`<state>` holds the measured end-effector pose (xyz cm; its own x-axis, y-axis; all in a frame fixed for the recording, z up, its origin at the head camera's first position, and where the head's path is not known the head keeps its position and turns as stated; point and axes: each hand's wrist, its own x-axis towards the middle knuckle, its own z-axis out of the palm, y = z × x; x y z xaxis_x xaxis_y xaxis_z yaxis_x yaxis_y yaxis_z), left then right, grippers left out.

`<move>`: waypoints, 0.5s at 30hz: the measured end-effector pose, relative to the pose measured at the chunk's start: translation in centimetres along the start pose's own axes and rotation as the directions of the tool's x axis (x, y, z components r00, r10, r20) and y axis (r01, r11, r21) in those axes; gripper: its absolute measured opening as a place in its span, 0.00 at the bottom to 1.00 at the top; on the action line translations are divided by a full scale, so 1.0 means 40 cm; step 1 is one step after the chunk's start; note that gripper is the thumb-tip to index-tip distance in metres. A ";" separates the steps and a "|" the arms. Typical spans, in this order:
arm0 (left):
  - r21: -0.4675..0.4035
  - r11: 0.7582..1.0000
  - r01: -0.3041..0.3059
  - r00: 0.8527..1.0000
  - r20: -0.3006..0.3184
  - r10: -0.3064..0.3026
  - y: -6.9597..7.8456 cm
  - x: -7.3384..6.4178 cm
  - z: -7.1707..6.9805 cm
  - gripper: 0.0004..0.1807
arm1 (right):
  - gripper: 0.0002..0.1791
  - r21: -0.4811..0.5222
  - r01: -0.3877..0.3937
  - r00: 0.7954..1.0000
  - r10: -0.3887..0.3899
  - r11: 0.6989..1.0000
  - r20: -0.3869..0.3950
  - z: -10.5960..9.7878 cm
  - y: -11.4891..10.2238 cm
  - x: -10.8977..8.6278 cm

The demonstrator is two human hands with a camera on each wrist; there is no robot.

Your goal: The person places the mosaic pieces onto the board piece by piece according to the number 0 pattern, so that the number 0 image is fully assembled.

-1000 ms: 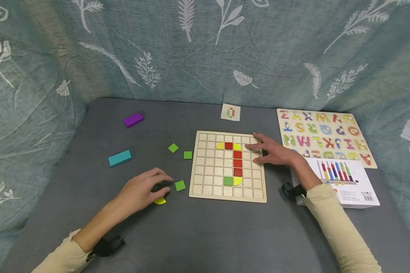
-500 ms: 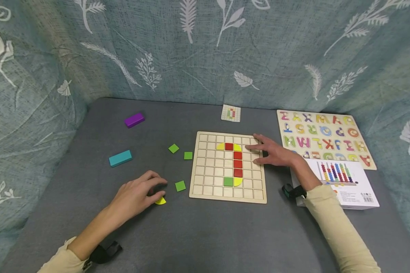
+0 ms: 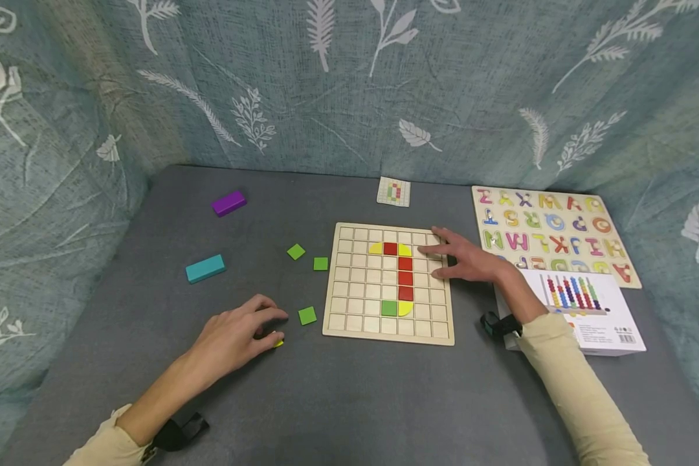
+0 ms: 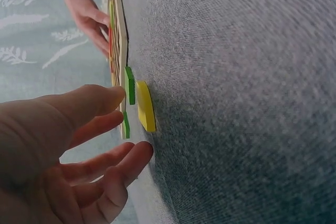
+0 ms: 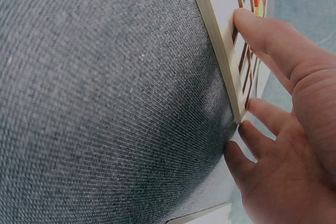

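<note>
My left hand (image 3: 230,336) hovers low over a yellow tile with a curved edge (image 4: 145,107), thumb and fingers parted. In the left wrist view the tile lies flat on the cloth, just beyond the fingertips, and in the head view the thumb hides most of it. My right hand (image 3: 463,255) rests on the right edge of a wooden grid board (image 3: 355,327), fingers spread. On the board sit several red squares (image 3: 405,278), a green square (image 3: 389,308) and yellow curved tiles (image 3: 404,309). Loose green squares (image 3: 307,316) lie left of the board.
A small pattern card (image 3: 393,192) lies behind the board. Purple (image 3: 229,204) and teal (image 3: 206,268) blocks are at the left. An alphabet puzzle board (image 3: 553,226) and a white box with an abacus picture (image 3: 582,317) stand at the right.
My left hand has drawn back slightly left from the green square, and its thumb now covers more of the yellow tile. The right hand stays in place on the board.
</note>
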<state>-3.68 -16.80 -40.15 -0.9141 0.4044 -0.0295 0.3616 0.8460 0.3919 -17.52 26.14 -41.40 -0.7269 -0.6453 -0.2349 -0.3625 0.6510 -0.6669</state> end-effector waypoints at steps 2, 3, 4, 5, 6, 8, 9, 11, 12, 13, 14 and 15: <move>0.004 1.000 -0.003 1.000 0.005 0.003 0.001 -0.001 0.000 0.15 | 0.32 -0.002 0.002 1.000 -0.002 1.000 -0.001 0.001 -0.002 0.000; 0.002 1.000 -0.003 1.000 0.010 0.003 0.001 -0.002 0.000 0.15 | 0.31 -0.001 0.001 1.000 -0.001 1.000 -0.001 0.002 -0.002 0.000; -0.001 1.000 -0.005 1.000 0.015 0.005 0.001 -0.003 -0.001 0.16 | 0.31 -0.005 0.003 1.000 -0.003 1.000 -0.001 0.002 -0.003 0.001; -0.003 1.000 -0.008 1.000 0.020 0.008 0.001 -0.005 0.000 0.16 | 0.31 -0.004 0.001 1.000 -0.001 1.000 -0.001 0.003 -0.003 0.001; -0.005 1.000 -0.010 1.000 0.025 0.010 0.000 -0.006 0.000 0.16 | 0.31 -0.007 0.004 1.000 -0.004 1.000 -0.001 0.003 -0.003 0.001; -0.006 1.000 -0.023 0.999 0.031 0.023 -0.001 -0.009 0.001 0.16 | 0.31 -0.012 0.001 1.000 -0.001 1.000 -0.001 0.003 -0.004 0.001; -0.005 1.000 -0.031 0.999 0.032 0.031 -0.001 -0.010 0.001 0.17 | 0.31 -0.011 -0.002 1.000 0.002 1.000 -0.003 0.003 -0.004 0.001; 0.002 0.999 -0.047 0.998 0.032 0.047 -0.002 -0.011 0.002 0.17 | 0.31 -0.018 0.000 1.000 0.000 1.000 -0.006 0.002 -0.005 0.000; 0.006 0.999 -0.053 0.998 0.034 0.052 -0.002 -0.011 0.001 0.17 | 0.31 -0.023 0.003 1.000 -0.004 1.000 -0.008 0.002 -0.005 -0.001; 0.012 0.998 -0.056 0.998 0.038 0.056 -0.002 -0.011 0.001 0.17 | 0.31 -0.026 0.004 1.000 -0.004 1.000 -0.011 0.002 -0.004 -0.001; 0.020 0.998 -0.059 0.997 0.043 0.058 -0.002 -0.011 -0.001 0.17 | 0.31 -0.029 0.008 1.000 -0.009 1.000 -0.013 0.002 -0.004 -0.001; 0.027 0.998 -0.060 0.997 0.052 0.058 -0.002 -0.012 -0.002 0.17 | 0.31 -0.031 0.012 1.000 -0.013 0.999 -0.015 0.002 -0.004 -0.002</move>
<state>-3.29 -17.11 -40.09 -0.8806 0.4706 -0.0545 0.4205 0.8295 0.3677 -17.35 26.02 -41.34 -0.7307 -0.6476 -0.2161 -0.3889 0.6550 -0.6478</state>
